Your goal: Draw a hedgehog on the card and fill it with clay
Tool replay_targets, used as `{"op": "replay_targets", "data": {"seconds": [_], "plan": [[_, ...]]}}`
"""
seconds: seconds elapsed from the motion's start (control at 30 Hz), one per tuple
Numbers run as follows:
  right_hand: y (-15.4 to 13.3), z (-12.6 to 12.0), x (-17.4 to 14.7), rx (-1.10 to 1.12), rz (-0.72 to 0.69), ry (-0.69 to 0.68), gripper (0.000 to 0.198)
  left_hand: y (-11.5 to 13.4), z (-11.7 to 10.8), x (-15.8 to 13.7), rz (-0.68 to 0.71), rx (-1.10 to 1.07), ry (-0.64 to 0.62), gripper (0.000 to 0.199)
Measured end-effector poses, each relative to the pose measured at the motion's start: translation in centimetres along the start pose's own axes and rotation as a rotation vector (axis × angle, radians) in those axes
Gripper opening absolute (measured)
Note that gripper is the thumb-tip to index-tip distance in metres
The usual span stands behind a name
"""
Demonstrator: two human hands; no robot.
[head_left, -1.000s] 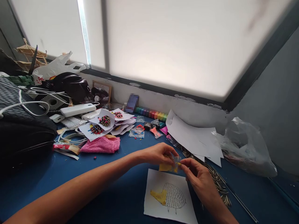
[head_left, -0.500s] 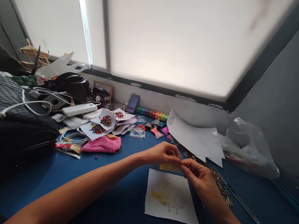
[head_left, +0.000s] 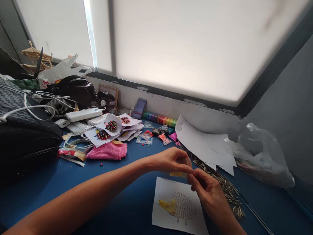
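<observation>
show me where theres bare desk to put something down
Bare blue desk top lies between the pink cloth, the left forearm and the white sheet with a drawn hedgehog. More shows at the near right, beyond the strip of sunflower seeds. The back, around the decorated paper cards and white loose papers, is crowded.

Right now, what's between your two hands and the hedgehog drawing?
Nothing: the left hand and right hand pinch a yellow packet just above the hedgehog drawing, head view.
</observation>
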State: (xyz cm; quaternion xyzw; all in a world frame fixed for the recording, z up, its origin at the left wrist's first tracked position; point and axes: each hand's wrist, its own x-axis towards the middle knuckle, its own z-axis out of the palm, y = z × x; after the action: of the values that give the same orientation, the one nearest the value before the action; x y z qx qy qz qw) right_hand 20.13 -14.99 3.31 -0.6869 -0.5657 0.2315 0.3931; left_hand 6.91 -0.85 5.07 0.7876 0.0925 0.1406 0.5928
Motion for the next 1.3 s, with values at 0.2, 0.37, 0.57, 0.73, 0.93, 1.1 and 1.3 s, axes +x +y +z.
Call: {"op": "replay_targets", "data": {"seconds": [0.2, 0.37, 0.57, 0.73, 0.93, 1.1, 1.3], "plan": [[0.1, 0.1, -0.2, -0.026, -0.001, -0.032, 0.041, 0.2, 0.1, -0.2, -0.017, 0.098, 0.031, 0.016], [0.2, -0.1, -0.1, -0.034, -0.017, -0.031, 0.043, 0.6, 0.2, -0.3, -0.032, 0.115, 0.022, 0.023], [0.4, -0.3, -0.1, -0.058, -0.042, 0.025, 0.04, 0.5, 0.3, -0.5, -0.056, 0.13, 0.0, 0.029], [0.6, -0.3, 0.0, -0.067, -0.014, -0.006, 0.048, 0.2, 0.7, -0.4, -0.056, 0.147, 0.043, 0.023], [1.1, -0.3, 0.1, -0.113, -0.031, -0.014, 0.043, -0.3, 0.1, -0.2, -0.066, 0.122, -0.053, 0.021], [1.3, 0.1, -0.3, -0.128, -0.018, 0.019, 0.043, 0.0, 0.5, -0.1, -0.068, 0.253, 0.002, 0.024], [1.7, -0.4, 0.2, -0.149, 0.009, 0.034, 0.048, -2.2, -0.8, 0.6, -0.135, 0.528, 0.244, 0.024]]}}
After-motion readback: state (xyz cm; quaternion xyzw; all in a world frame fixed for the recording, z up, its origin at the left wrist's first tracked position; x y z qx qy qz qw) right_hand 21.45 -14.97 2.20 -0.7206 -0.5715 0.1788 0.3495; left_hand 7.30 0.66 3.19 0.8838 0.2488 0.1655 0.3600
